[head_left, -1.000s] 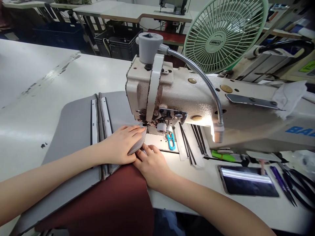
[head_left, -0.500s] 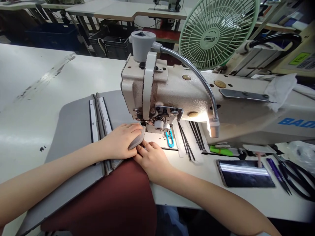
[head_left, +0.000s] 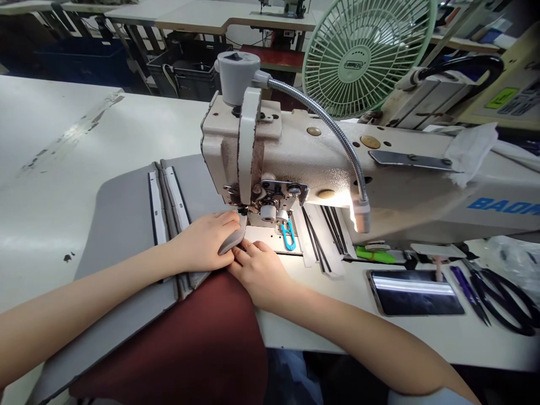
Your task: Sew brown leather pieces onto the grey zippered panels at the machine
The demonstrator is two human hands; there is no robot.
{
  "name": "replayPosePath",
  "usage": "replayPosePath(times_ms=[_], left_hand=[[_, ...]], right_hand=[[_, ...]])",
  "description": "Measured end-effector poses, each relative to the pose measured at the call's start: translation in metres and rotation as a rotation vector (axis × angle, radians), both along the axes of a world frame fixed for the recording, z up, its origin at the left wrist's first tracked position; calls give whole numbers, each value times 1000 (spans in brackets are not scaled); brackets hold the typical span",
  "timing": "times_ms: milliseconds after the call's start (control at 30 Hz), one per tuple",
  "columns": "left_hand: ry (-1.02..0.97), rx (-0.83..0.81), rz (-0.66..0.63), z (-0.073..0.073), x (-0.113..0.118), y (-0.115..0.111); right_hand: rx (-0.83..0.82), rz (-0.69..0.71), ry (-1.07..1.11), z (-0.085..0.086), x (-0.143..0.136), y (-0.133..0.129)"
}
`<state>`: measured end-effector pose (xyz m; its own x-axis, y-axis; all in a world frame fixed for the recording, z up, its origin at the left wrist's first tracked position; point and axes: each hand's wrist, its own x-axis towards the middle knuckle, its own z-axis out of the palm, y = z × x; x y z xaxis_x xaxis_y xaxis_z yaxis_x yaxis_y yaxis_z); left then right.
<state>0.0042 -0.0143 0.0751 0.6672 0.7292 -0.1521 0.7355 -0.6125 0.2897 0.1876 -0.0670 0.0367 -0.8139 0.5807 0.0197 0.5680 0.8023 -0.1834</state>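
Note:
A large grey fabric panel (head_left: 122,208) with a dark red side (head_left: 202,343) lies bent across the table beneath the sewing machine head (head_left: 253,152). My left hand (head_left: 206,241) is closed over a raised grey fold (head_left: 234,239) close to the needle area, its fingertips partly out of sight. Just right of it, my right hand (head_left: 264,273) pinches the panel's edge with curled fingers, touching the left hand. Two white strips (head_left: 177,197) run along the panel's central seams. The needle itself is hidden by the fold and machine parts.
A blue plastic guide (head_left: 288,235) and thin black rods (head_left: 315,239) lie right of the needle. Farther right are a phone (head_left: 415,292), purple-handled tweezers (head_left: 470,292) and black scissors (head_left: 506,298). A lit gooseneck lamp (head_left: 360,216) hangs down; a green fan (head_left: 367,56) stands behind.
The camera view has shifted slightly, so the whole scene sits a little farther left. Both hands keep the same grip on the panel; it shows no clear movement.

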Motion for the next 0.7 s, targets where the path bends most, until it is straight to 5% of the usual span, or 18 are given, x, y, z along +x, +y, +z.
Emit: replayPosePath(times_ms=[133,367,700], left_hand=[[29,6,25,3,3,4],[234,103,-44,25,-1,-30],[263,94,0,11,11,-9]], right_hand=[[2,-2,27,1,5,7],[11,112,103,5,13,-5],[48,51,125,-10,16,6]])
